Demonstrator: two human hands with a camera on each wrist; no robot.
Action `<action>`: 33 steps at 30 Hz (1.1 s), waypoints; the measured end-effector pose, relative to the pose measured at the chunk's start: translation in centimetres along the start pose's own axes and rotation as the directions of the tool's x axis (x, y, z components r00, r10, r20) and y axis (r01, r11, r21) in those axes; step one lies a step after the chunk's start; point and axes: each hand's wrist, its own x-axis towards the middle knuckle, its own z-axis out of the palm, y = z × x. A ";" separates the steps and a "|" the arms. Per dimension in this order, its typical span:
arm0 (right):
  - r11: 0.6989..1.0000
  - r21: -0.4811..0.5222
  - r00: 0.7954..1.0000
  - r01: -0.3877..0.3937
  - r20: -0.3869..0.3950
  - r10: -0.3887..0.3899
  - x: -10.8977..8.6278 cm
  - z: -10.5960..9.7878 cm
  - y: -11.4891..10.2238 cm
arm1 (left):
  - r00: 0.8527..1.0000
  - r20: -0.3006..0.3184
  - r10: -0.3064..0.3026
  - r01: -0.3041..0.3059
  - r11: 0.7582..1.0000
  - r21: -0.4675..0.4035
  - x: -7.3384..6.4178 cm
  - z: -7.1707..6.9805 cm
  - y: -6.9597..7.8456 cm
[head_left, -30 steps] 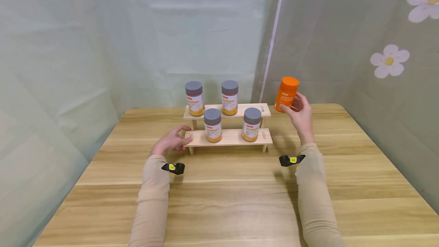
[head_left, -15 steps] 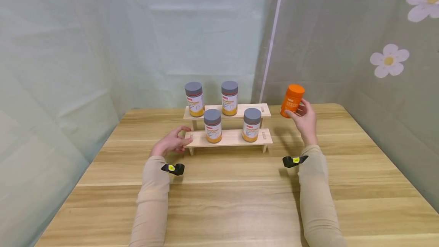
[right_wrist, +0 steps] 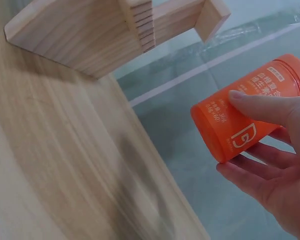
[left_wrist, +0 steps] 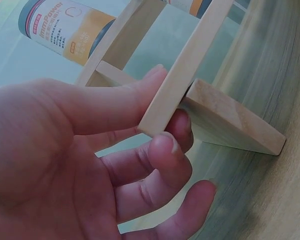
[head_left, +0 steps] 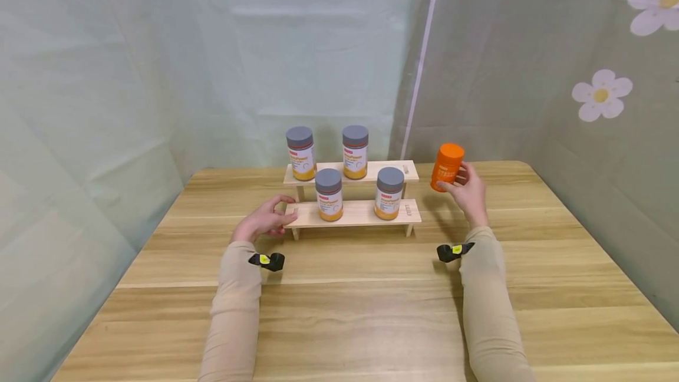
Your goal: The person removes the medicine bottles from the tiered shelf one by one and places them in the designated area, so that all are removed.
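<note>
An orange bottle point(head_left: 447, 165) with white print is gripped between the thumb and fingers of my right hand point(head_left: 470, 194), to the right of a two-tier wooden rack point(head_left: 358, 212). The right wrist view shows the orange bottle point(right_wrist: 250, 107) tilted, held off the tabletop. My left hand point(head_left: 265, 218) pinches the left end of the rack's lower board; in the left wrist view the thumb lies on top of the board point(left_wrist: 187, 65) and fingers curl below. Grey-lidded bottles stand upright on the rack: two on the upper board, such as one bottle point(head_left: 355, 152), and two on the lower, including another bottle point(head_left: 389, 193).
The rack stands toward the back of a wood-grain table point(head_left: 350, 311). Behind it hangs a pale curtain point(head_left: 318, 46), with printed white flowers point(head_left: 602, 95) on the right side. A small black wrist camera point(head_left: 267, 260) sits on each wrist.
The right hand and orange bottle first shift right, then come down lower toward the table and slightly back left. The left hand, rack and grey-lidded bottles stay put.
</note>
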 end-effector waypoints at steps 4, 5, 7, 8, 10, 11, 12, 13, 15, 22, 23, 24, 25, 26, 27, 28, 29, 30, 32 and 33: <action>0.999 -0.043 0.998 0.000 0.057 0.003 0.0 0.0 0.6 | 1.000 0.007 0.005 -0.005 1.000 -0.018 0.2 -0.1 -0.2; 0.998 -0.056 0.997 0.002 0.072 0.002 0.0 0.0 0.7 | 1.000 0.010 0.011 -0.010 1.000 -0.024 0.2 -0.2 -0.2; 0.997 -0.073 0.995 0.005 0.099 0.002 0.1 0.0 1.0 | 1.000 0.014 0.015 -0.015 0.999 -0.035 0.3 -0.3 -0.3; 0.997 -0.080 0.994 0.007 0.108 0.002 0.2 0.0 1.1 | 1.000 0.017 0.020 -0.019 0.999 -0.037 0.3 -0.3 -0.3; 0.996 -0.085 0.993 0.010 0.118 0.000 0.2 0.1 1.3 | 0.999 0.022 0.025 -0.024 0.999 -0.042 0.3 -0.3 -0.4; 0.996 -0.087 0.993 0.012 0.122 -0.001 0.3 0.2 1.4 | 0.999 0.024 0.027 -0.026 0.999 -0.043 0.3 -0.3 -0.4; 0.996 -0.087 0.992 0.011 0.125 0.000 0.3 0.2 1.5 | 0.999 0.023 0.024 -0.023 0.999 -0.049 0.3 -0.3 -0.4; 0.996 -0.090 0.992 0.012 0.126 -0.001 0.3 0.3 1.6 | 0.999 0.024 0.025 -0.024 0.998 -0.052 0.3 -0.2 -0.4; 0.995 -0.097 0.991 0.015 0.131 -0.002 0.3 0.3 1.8 | 0.999 0.026 0.026 -0.024 0.998 -0.054 0.2 -0.2 -0.4; 0.996 -0.087 0.989 0.007 0.151 0.006 0.1 0.5 2.1 | 0.999 0.032 0.028 -0.026 0.998 -0.058 0.2 -0.2 -0.6; 0.996 -0.084 0.988 0.006 0.154 0.007 0.0 0.6 2.2 | 0.999 0.034 0.032 -0.030 0.998 -0.056 0.2 -0.2 -0.6; 0.997 -0.076 0.988 -0.002 0.157 0.014 0.0 0.6 2.2 | 0.999 0.034 0.034 -0.032 0.998 -0.053 0.3 -0.2 -0.6; 0.998 -0.068 0.987 -0.011 0.158 0.022 0.0 0.7 2.4 | 0.999 0.034 0.037 -0.035 0.998 -0.051 0.3 -0.2 -0.6; 0.998 -0.054 0.987 -0.022 0.159 0.030 -0.1 0.8 2.5 | 0.999 0.034 0.037 -0.035 0.998 -0.050 0.3 -0.3 -0.7; 0.999 -0.044 0.987 -0.027 0.158 0.033 -0.1 0.9 2.6 | 0.999 0.035 0.038 -0.036 0.998 -0.048 0.3 -0.3 -0.7; 0.999 -0.040 0.987 -0.029 0.157 0.035 -0.1 0.9 2.7 | 0.999 0.035 0.038 -0.037 0.998 -0.048 0.3 -0.3 -0.7; 0.999 -0.032 0.987 -0.036 0.156 0.040 -0.1 1.0 2.8 | 0.998 0.037 0.043 -0.041 0.998 -0.047 0.3 -0.3 -0.7; 0.999 -0.026 0.987 -0.038 0.156 0.041 -0.1 1.0 2.8 | 0.998 0.036 0.042 -0.041 0.998 -0.048 0.4 -0.2 -0.7; 0.999 -0.019 0.987 -0.032 0.155 0.035 -0.2 1.1 2.9 | 0.999 0.034 0.041 -0.040 0.998 -0.049 0.3 -0.2 -0.6; 0.999 -0.026 0.988 -0.026 0.154 0.030 -0.2 1.2 3.0 | 0.998 0.034 0.045 -0.043 0.998 -0.047 0.3 -0.2 -0.6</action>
